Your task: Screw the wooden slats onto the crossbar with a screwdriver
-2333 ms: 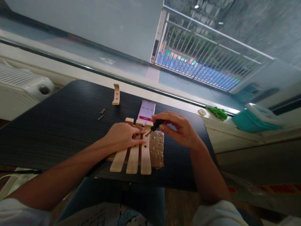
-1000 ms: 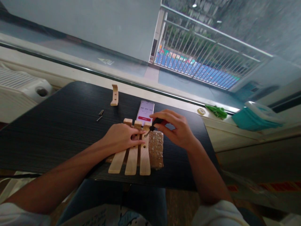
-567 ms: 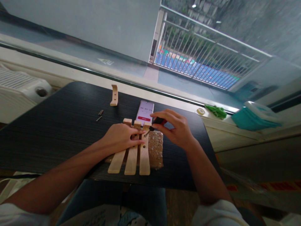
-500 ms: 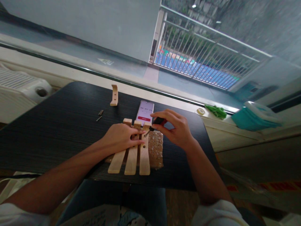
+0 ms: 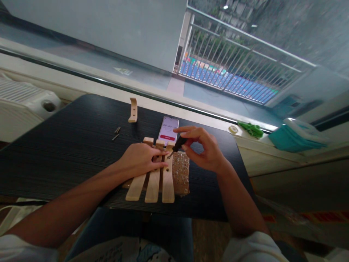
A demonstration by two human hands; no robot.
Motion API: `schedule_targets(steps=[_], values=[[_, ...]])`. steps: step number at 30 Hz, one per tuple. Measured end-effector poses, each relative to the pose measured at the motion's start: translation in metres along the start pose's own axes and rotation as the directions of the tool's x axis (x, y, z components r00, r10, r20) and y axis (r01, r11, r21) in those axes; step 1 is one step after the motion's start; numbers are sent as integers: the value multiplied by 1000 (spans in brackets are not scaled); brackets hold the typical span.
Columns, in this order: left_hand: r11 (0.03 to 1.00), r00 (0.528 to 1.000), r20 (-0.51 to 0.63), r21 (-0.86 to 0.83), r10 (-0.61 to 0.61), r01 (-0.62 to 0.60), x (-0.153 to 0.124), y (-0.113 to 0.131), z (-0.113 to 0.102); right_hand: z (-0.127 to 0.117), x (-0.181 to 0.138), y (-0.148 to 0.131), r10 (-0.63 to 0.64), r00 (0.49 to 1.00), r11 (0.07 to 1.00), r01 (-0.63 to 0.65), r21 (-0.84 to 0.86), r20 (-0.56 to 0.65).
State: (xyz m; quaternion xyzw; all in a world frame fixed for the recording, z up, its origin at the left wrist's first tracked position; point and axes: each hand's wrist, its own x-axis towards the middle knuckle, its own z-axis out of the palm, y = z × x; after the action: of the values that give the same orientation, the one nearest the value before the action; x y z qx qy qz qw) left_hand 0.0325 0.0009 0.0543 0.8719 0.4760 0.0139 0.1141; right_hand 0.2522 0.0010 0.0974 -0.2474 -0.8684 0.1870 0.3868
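Three light wooden slats [image 5: 153, 183] lie side by side with their flared ends toward me, joined near the far end. My left hand [image 5: 140, 158] is closed over them from the left and holds them down. Its thumb and a finger reach onto the rightmost slat [image 5: 168, 185], either side of a screw hole. A black-handled screwdriver [image 5: 179, 143] is pinched in the fingers of my right hand [image 5: 204, 150]. It leans, its tip at the upper hole of that slat. Whether a screw head sits under the tip is too small to tell.
Bubble wrap [image 5: 181, 173] lies under the slats on the dark table [image 5: 81, 153]. Behind them is a phone [image 5: 168, 129] showing a timer. Several screws [image 5: 116, 133] and a curved wooden piece [image 5: 133, 110] are farther left. A green cloth [image 5: 251, 130] rests on the sill.
My right hand's fingers have shifted on the screwdriver handle, opening out slightly and showing more of it. The tip stays at the hole; my left hand keeps its place.
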Motion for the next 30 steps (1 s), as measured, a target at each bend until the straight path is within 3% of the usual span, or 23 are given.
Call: schedule_targets(steps=[8, 14, 30], values=[[1000, 1000, -7, -10, -8, 8, 0, -1, 3, -4, -3, -2, 134, 990, 991, -133, -11, 51], [1000, 1000, 7, 0, -11, 11, 0, -1, 2, -9, 1, -4, 77, 995, 996, -73, -57, 58], [1000, 1000, 1, -21, -20, 20, 1, -1, 2, -7, -1, 2, 97, 995, 993, -95, -62, 28]])
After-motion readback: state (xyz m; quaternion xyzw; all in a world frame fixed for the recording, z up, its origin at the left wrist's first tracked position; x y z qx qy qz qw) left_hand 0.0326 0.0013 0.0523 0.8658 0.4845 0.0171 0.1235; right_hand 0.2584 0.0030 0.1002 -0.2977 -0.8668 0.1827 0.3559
